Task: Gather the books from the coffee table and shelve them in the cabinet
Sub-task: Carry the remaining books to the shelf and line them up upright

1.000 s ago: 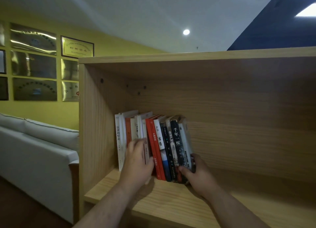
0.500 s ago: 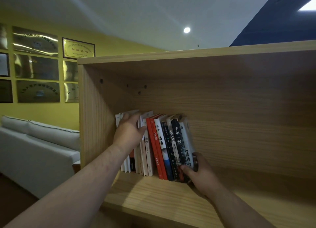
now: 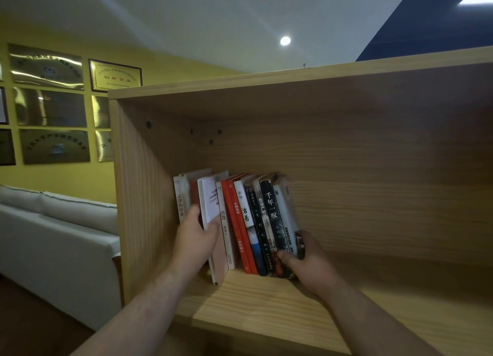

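Note:
Several books stand in a row on the shelf of the wooden cabinet, near its left wall. My left hand grips a white book in the left part of the row; this book sticks out forward from the others and tilts. My right hand is closed on the grey book at the right end of the row, near its bottom, with the thumb against the dark spines. The rightmost books lean to the left.
The cabinet shelf stretches bare to the right of the books. A white sofa stands left of the cabinet against a yellow wall with framed plaques. The cabinet's left wall lies close to the first book.
My left hand has come down from the tops of the left books to their middle and has drawn a white book forward out of the row. My right hand has stayed at the right end.

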Demonstrator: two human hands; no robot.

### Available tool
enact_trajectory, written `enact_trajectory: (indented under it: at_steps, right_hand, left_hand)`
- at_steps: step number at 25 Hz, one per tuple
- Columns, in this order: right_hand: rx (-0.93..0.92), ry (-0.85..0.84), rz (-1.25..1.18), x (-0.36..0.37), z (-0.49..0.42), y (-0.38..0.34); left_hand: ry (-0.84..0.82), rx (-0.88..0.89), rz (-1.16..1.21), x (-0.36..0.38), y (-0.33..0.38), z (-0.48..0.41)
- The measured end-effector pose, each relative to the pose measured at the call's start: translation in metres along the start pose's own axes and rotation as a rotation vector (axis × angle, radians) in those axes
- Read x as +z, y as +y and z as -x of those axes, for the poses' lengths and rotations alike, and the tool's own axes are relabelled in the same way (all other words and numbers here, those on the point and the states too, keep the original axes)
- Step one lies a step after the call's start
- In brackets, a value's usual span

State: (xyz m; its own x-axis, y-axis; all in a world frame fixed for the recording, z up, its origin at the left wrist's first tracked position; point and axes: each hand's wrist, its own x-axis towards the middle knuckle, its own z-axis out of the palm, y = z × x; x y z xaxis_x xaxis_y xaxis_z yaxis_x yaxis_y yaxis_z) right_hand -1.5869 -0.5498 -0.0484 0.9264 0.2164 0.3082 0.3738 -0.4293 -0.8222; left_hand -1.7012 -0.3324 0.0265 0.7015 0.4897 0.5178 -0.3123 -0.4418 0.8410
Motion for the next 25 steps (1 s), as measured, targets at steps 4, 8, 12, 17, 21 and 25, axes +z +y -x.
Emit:
enact_trajectory:
  at_steps: [4,8,12,17,21,25]
  right_hand:
    - [0.034,-0.010,-0.044,-0.004,0.005,-0.009]
    - [0.053,-0.029,0.032,-0.007,0.013,-0.016]
    - [-0.050,0.135,-0.030,-0.013,0.047,-0.050]
    - [0.213,-0.064,-0.913,-0.033,0.110,-0.079]
    - [0.175,0.064,-1.080,-0.092,0.127,-0.083]
    - [-0.004,0.137,-0.557,-0.157,0.137,-0.106]
  left_hand:
    - [0.051,0.025,0.018,-0.019,-0.001,0.014]
    - [0.169,0.041,0.031,-0.064,0.007,0.041]
    - [0.183,-0.155,0.472,-0.083,0.023,0.069]
    - [0.033,-0.360,0.809,-0.031,0.062,0.113]
    - [-0.058,-0.361,0.750,-0.018,0.077,0.123]
    - [0.066,0.147,-0.015,-0.025,0.117,0.116]
